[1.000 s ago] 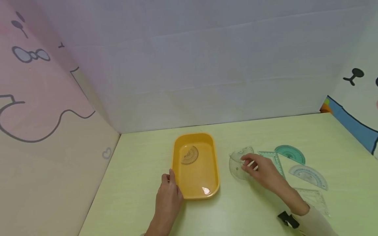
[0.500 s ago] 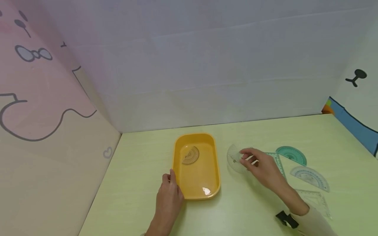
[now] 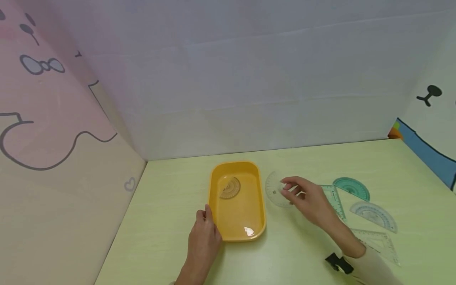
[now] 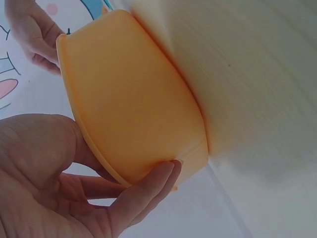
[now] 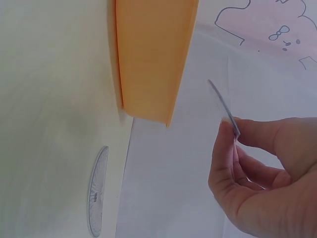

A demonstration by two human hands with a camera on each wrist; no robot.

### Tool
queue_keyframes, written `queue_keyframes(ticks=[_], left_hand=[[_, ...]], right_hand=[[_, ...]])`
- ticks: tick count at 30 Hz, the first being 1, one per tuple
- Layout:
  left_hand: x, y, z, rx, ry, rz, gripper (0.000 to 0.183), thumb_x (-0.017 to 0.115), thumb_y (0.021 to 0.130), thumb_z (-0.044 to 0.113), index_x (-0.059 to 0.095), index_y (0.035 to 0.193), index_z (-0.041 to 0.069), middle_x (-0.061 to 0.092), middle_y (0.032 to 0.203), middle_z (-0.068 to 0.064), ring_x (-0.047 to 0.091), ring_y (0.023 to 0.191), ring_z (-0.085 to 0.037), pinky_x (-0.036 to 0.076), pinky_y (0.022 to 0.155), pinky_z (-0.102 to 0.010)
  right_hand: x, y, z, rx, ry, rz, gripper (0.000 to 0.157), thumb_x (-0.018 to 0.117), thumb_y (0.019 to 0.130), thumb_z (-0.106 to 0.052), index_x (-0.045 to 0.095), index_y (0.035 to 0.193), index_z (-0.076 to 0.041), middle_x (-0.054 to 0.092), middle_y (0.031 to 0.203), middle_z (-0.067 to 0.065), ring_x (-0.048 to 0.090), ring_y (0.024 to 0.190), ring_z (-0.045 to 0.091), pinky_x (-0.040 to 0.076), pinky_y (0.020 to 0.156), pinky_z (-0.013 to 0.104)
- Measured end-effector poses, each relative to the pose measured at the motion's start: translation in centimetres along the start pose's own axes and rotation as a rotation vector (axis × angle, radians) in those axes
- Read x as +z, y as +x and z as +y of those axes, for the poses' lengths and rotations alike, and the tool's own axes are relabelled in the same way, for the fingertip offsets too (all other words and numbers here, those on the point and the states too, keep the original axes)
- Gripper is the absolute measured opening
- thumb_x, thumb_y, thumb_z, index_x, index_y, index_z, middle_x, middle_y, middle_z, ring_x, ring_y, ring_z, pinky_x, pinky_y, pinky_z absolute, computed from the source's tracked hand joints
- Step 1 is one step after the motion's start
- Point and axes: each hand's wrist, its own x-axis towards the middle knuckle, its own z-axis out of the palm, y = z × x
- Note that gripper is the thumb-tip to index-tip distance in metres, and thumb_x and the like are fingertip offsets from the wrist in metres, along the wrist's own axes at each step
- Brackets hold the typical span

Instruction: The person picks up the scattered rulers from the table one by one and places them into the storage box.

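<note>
My left hand [image 3: 204, 237] grips the rim of a yellow plastic tray [image 3: 262, 206] at its near left side, thumb and fingers either side of the edge in the left wrist view. Inside the tray lies a small clear protractor [image 3: 231, 188]. Between thumb and index finger my right hand [image 3: 306, 198] pinches a clear protractor [image 3: 273, 190], just right of the tray; it appears nearly edge-on in the right wrist view. That view also has another clear protractor [image 5: 98, 193] flat on the table, which my right hand hides in the head view.
Right of my right hand lie a green protractor [image 3: 352, 188], a green-tinted set square [image 3: 334, 200], a clear protractor [image 3: 374, 215] and a clear set square [image 3: 379, 245]. A black buckle [image 3: 338, 263] is by my right sleeve. Walls stand at the back [image 3: 249, 99] and sides.
My right hand has moved left with the pinched protractor, from over the table toward the tray's right rim. My left hand and the tray stay put.
</note>
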Motion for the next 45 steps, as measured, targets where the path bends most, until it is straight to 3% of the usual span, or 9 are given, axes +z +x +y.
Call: queue_keyframes(ticks=[6,14,22,29,45], left_hand=[[-0.1,0.0,0.0,0.0,0.005,-0.002,0.052,0.067,0.084,-0.009,0.055,0.134,-0.018,0.057,0.102,-0.025,0.061,0.069,-0.026,0.057,0.058,-0.038],[-0.2,0.0,0.0,-0.003,0.003,-0.006,0.051,0.066,0.085,-0.009,0.055,0.133,-0.019,0.057,0.102,-0.026,0.062,0.071,-0.027,0.057,0.059,-0.039],[-0.2,0.1,0.1,-0.007,0.004,-0.019,0.052,0.068,0.085,-0.009,0.055,0.134,-0.018,0.058,0.103,-0.026,0.063,0.072,-0.027,0.058,0.061,-0.039],[-0.2,0.1,0.2,-0.011,0.014,-0.024,0.053,0.068,0.085,-0.008,0.054,0.135,-0.018,0.057,0.103,-0.025,0.061,0.071,-0.025,0.058,0.061,-0.039],[-0.1,0.1,0.2,0.001,0.033,-0.012,0.053,0.069,0.084,-0.008,0.055,0.134,-0.018,0.056,0.102,-0.023,0.06,0.07,-0.025,0.057,0.06,-0.039]], right_hand=[[0.9,0.4,-0.7,-0.006,0.01,-0.009,0.028,0.073,0.096,-0.011,0.068,0.122,-0.003,0.067,0.097,0.005,0.066,0.074,0.013,0.058,0.065,0.023],[2.4,1.1,-1.6,0.008,0.068,-0.072,0.029,0.074,0.095,-0.011,0.068,0.122,-0.002,0.067,0.098,0.005,0.068,0.079,0.021,0.058,0.065,0.024],[3.5,1.3,-2.0,-0.037,0.135,-0.103,0.026,0.075,0.094,-0.006,0.069,0.118,0.0,0.067,0.096,0.006,0.068,0.078,0.019,0.058,0.063,0.026],[4.6,1.4,-2.1,-0.069,0.138,-0.114,0.023,0.076,0.093,-0.006,0.071,0.115,-0.003,0.067,0.094,0.002,0.066,0.077,0.012,0.058,0.064,0.025],[6.7,1.9,-3.0,-0.11,0.123,-0.167,0.023,0.076,0.093,-0.006,0.07,0.113,0.002,0.069,0.095,0.003,0.064,0.077,0.013,0.057,0.065,0.024]])
